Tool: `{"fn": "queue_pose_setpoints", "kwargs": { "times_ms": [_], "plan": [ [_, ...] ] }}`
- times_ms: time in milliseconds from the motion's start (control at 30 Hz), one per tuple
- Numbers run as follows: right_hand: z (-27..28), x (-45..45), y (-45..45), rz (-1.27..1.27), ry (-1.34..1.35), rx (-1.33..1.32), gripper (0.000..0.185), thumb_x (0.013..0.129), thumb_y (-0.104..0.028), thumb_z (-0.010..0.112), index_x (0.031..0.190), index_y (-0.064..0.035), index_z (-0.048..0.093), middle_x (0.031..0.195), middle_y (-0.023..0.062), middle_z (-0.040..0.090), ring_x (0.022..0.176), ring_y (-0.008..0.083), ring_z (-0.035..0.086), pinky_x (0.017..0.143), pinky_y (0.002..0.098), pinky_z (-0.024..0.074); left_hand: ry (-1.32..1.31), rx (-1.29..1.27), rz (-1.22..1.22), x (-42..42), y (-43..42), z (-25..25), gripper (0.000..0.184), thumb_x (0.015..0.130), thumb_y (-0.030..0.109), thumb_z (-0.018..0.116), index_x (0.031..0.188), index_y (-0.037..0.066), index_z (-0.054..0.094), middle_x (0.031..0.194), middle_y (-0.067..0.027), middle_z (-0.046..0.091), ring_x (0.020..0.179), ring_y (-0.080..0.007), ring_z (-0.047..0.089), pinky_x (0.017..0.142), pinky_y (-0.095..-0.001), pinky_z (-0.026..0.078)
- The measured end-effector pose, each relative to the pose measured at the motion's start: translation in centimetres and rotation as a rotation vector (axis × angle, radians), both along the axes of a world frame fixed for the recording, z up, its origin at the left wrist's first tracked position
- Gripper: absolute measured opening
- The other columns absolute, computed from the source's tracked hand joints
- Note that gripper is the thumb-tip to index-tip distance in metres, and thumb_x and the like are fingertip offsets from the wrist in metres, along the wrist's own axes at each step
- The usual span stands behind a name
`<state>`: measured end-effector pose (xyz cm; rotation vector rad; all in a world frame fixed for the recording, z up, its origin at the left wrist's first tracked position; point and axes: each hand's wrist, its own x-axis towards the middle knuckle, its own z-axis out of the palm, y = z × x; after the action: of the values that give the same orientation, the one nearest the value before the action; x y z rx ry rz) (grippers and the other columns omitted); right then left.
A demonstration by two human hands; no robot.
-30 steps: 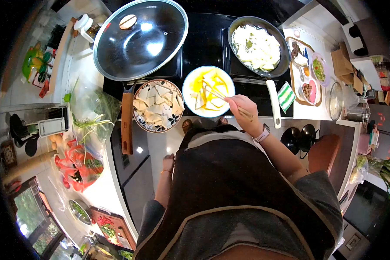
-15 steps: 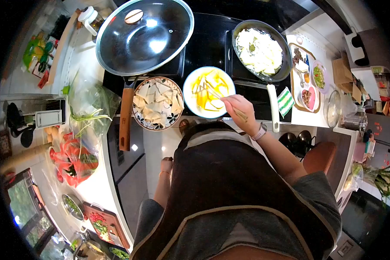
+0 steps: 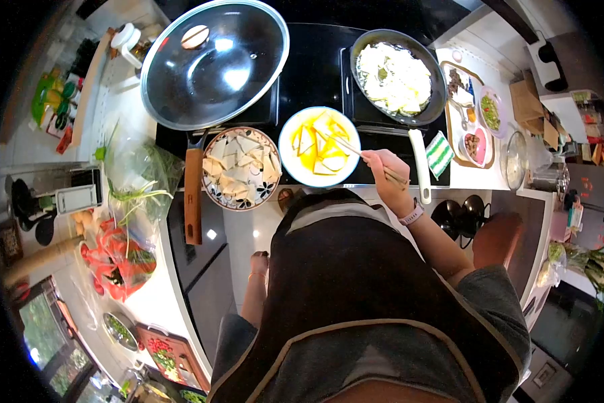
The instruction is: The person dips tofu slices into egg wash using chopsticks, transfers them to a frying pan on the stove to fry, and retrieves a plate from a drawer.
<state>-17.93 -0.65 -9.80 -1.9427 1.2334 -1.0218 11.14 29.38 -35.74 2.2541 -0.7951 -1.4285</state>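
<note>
My right hand [image 3: 388, 176] is closed round a pair of wooden chopsticks [image 3: 344, 143], whose tips reach into a white bowl [image 3: 286, 165] with a blue rim. Pale flat pieces lie in yellow liquid in that bowl. To its left, a patterned plate [image 3: 273, 188] holds more pale folded pieces. Low beside the apron hangs my left hand [image 3: 259, 262], its fingers small and dark in view, with nothing clearly visible in them. At the upper right, a frying pan [image 3: 440, 91] with a white handle contains pale food pieces.
A large lidded pan [image 3: 238, 77] with a brown handle stands at the upper left. Right of the stove are a green-striped cloth [image 3: 439, 156] and a tray [image 3: 492, 158] with small dishes. Bagged vegetables [image 3: 141, 174] and a cutting board [image 3: 193, 363] lie on the left counter.
The chopsticks and my right hand have shifted slightly right in the bowl, and the pale pieces there lie differently. The whole view has moved a little. My left hand still hangs low.
</note>
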Motion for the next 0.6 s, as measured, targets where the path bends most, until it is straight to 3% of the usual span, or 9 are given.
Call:
{"fn": "queue_pose_setpoints", "kwargs": {
  "times_ms": [67,100,133,167,200,267,400,433,600],
  "plan": [
    [-1.1,-0.6,0.2,-0.068,0.042,-0.013,0.015,0.088,-0.008,0.054,0.086,0.0001,0.066,0.078,0.0122,0.064,0.066,0.022,0.061,0.061,0.0304,0.0483,0.035,0.084,0.089,0.1,0.6,0.0,0.026,0.081,0.024,0.052,0.075,0.002,0.063,0.072,-0.0163,0.064,0.067,-0.0302,0.063,0.059,-0.0425,0.048],
    [-1.6,-0.2,0.5,-0.053,0.03,0.013,0.015,0.088,-0.008,0.054,0.086,0.0,0.066,0.077,0.0112,0.064,0.066,0.0217,0.062,0.06,0.0306,0.0484,-0.13,0.131,-0.22,0.5,0.7,-0.7,0.024,0.081,0.022,0.053,0.074,0.001,0.063,0.068,-0.0149,0.062,0.064,-0.028,0.062,0.058,-0.0418,0.047],
    [-1.1,0.3,0.5,0.037,0.231,-0.146,0.014,0.088,-0.008,0.054,0.087,-0.0002,0.066,0.077,0.0116,0.064,0.065,0.0219,0.062,0.058,0.0308,0.0484,-0.297,0.175,-0.529,1.2,1.4,-2.3,0.023,0.081,0.021,0.054,0.073,0.001,0.062,0.063,-0.0135,0.06,0.062,-0.0258,0.061,0.056,-0.0411,0.047],
    [-1.2,0.8,0.7,0.019,0.16,-0.102,0.014,0.087,-0.009,0.055,0.088,-0.0001,0.066,0.079,0.0122,0.064,0.067,0.0221,0.062,0.058,0.0309,0.0484,-0.396,0.053,-0.623,1.8,5.5,-10.9,0.021,0.081,0.018,0.056,0.072,0.0,0.062,0.06,-0.0106,0.058,0.06,-0.021,0.059,0.055,-0.037,0.046],
    [-1.2,1.2,0.8,0.0,0.085,-0.058,0.013,0.087,-0.009,0.056,0.089,-0.0001,0.066,0.08,0.0128,0.064,0.068,0.0222,0.062,0.058,0.0309,0.0484,-0.403,0.052,-0.628,1.9,5.1,-10.3,0.021,0.081,0.018,0.056,0.072,0.0,0.062,0.06,-0.0106,0.058,0.06,-0.021,0.059,0.055,-0.037,0.046],
    [-0.5,1.2,0.6,-0.029,0.082,-0.062,0.013,0.086,-0.008,0.056,0.089,-0.0002,0.066,0.082,0.0132,0.064,0.07,0.0226,0.062,0.059,0.0308,0.0484,-0.096,0.164,0.043,1.2,3.1,-6.9,0.026,0.081,0.024,0.054,0.075,0.001,0.065,0.066,-0.0123,0.063,0.063,-0.0237,0.061,0.056,-0.0377,0.046],
    [-0.6,1.8,-0.5,-0.021,-0.014,-0.064,0.012,0.086,-0.008,0.057,0.091,-0.0012,0.066,0.084,0.014,0.063,0.074,0.0241,0.062,0.062,0.0306,0.0485,-0.108,-0.114,-0.079,0.8,-1.1,0.0,0.027,0.08,0.024,0.053,0.08,0.001,0.067,0.072,-0.0136,0.065,0.068,-0.0242,0.063,0.061,-0.036,0.047],
    [-0.6,1.7,-0.3,-0.03,-0.017,-0.065,0.012,0.086,-0.008,0.057,0.091,-0.0012,0.066,0.084,0.014,0.063,0.074,0.0241,0.062,0.062,0.0306,0.0485,-0.3,-0.161,-0.404,1.1,-1.7,0.3,0.026,0.079,0.024,0.052,0.081,0.002,0.067,0.078,-0.0149,0.065,0.075,-0.0261,0.063,0.066,-0.0366,0.047],
    [0.1,0.8,0.9,0.017,0.071,-0.042,0.013,0.085,-0.011,0.059,0.092,-0.0017,0.066,0.083,0.0129,0.064,0.073,0.0249,0.062,0.066,0.0309,0.0503,-0.04,-0.058,-0.091,0.7,-2.8,1.1,0.026,0.078,0.026,0.052,0.081,0.005,0.068,0.084,-0.0156,0.065,0.08,-0.0266,0.063,0.069,-0.0378,0.047]
  ]
}}
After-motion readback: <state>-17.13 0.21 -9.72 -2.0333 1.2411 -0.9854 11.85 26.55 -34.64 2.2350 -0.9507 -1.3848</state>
